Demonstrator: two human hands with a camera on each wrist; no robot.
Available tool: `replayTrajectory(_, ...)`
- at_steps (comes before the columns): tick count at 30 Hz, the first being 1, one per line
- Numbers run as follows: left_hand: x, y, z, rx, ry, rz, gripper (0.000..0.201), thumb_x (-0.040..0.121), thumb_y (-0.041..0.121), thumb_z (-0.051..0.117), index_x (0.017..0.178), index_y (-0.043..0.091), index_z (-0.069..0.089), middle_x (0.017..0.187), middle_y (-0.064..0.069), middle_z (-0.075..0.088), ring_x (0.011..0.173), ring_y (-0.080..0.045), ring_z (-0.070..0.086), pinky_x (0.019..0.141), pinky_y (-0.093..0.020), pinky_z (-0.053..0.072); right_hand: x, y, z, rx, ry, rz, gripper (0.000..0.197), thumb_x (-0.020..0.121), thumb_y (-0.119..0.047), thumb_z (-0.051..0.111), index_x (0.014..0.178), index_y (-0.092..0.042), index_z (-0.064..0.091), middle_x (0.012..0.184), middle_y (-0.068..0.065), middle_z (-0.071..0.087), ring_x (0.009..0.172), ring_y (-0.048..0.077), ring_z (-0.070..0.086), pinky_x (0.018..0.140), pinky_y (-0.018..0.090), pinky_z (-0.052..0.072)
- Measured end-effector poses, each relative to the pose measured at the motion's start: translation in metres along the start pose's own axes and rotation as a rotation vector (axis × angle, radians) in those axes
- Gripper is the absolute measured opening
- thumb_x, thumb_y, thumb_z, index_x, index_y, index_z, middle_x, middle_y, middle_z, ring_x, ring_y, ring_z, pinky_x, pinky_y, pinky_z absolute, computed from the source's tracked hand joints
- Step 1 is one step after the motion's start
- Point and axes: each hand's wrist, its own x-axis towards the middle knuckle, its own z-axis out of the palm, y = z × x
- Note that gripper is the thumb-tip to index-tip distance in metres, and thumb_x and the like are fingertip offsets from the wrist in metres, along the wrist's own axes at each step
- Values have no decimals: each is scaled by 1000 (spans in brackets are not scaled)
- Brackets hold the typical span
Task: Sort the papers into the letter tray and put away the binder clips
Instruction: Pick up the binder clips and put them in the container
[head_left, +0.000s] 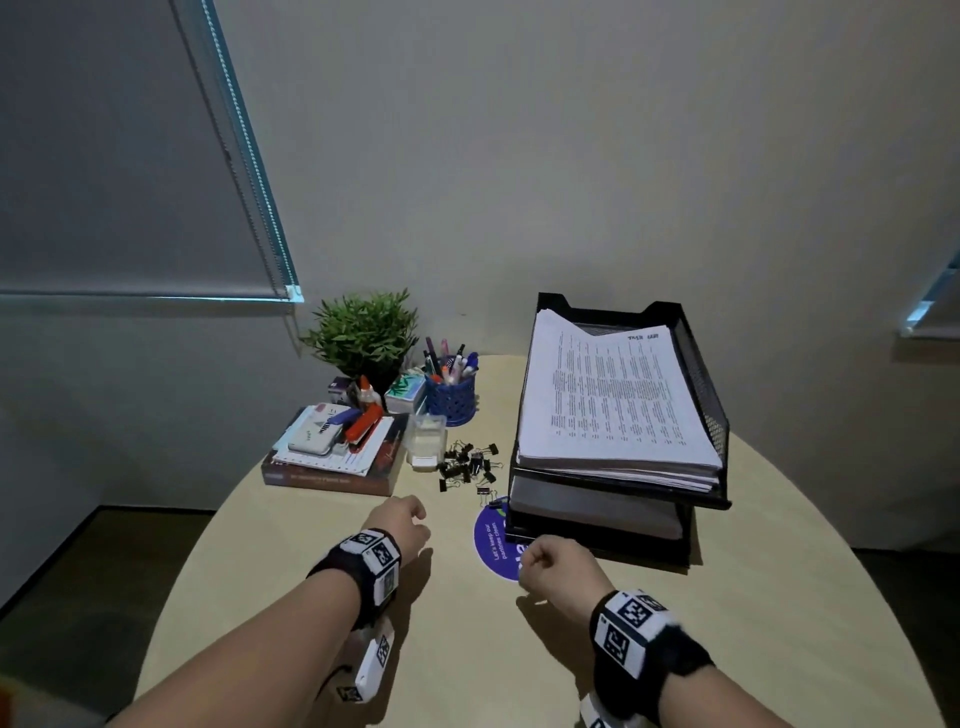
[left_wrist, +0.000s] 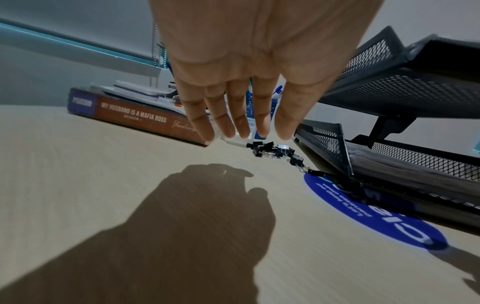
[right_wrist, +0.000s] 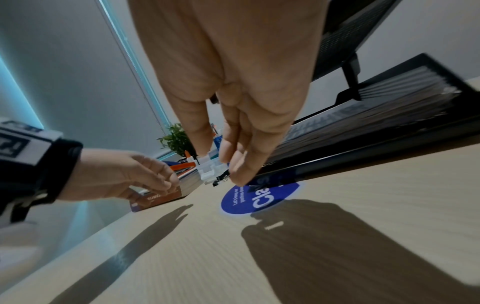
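Surface: a round table (head_left: 457, 649) with a pale wood-grain top
Right side: a black mesh letter tray (head_left: 706, 415) of 2 tiers is stood here, papers (head_left: 613, 400) stacked in it
Under the tray's near corner: a round blue sticker (head_left: 491, 540) is partly covered
Middle: loose black binder clips (head_left: 467, 465) are scattered beside a small clear box (head_left: 427, 441)
Left: a thick book (head_left: 332, 480) is laid flat, stationery piled on it
Back: a potted plant (head_left: 363, 335) and a blue pen cup (head_left: 451, 397) are set near the wall
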Motion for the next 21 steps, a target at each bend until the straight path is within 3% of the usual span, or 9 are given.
replayTrajectory(4, 26, -7, -9, -8, -85, 57, 34, 86, 24, 59, 118, 12, 56, 125, -9, 57, 111, -23, 57, 93, -31, 48, 27, -14, 27, -164, 25, 13, 8, 83, -17, 60, 81, -18, 52, 81, 0, 53, 78, 17, 50, 70, 25, 39)
replayTrajectory(9, 56, -19, -15, -54, -132, 137, 37, 86, 17, 60, 121, 9, 55, 124, -6, 60, 113, -20, 58, 94, -28, 48, 53, -30, 59, -302, 46, 84, 18, 84, -19, 58, 83, -11, 42, 84, 4, 44, 77, 20, 42, 60, 27, 31)
replayTrajectory(13, 71, -13, -10, -42, -130, 297, 33, 85, 13, 59, 117, 8, 58, 123, -9, 59, 110, -20, 60, 94, -29, 48, 74, -44, 71, -438, 36, 154, 11, 89, -15, 51, 95, -12, 42, 116, 13, 53, 100, 25, 54, 74, 24, 35)
replayTrajectory(15, 77, -7, -7, 42, -122, 373, 33, 86, 14, 57, 119, 10, 57, 124, -10, 55, 110, -24, 57, 94, -32, 47, 83, -52, 75, -473, 65, 166, 17, 89, -12, 48, 105, -7, 50, 122, 14, 54, 110, 28, 55, 80, 27, 41)
replayTrajectory(18, 84, -2, -1, 211, -135, 436, 38, 90, 17, 52, 127, 15, 52, 127, -9, 49, 115, -29, 53, 95, -35, 45, 98, -61, 78, -489, 130, 194, 32, 90, -9, 47, 121, -3, 47, 130, 14, 47, 116, 28, 53, 90, 30, 43)
replayTrajectory(21, 89, 2, 1, 324, -140, 462, 28, 89, 12, 50, 117, 10, 56, 118, -13, 53, 110, -33, 54, 87, -36, 46, 111, -65, 76, -542, 163, 240, 36, 92, -7, 46, 127, -3, 43, 134, 14, 44, 120, 29, 51, 94, 31, 42)
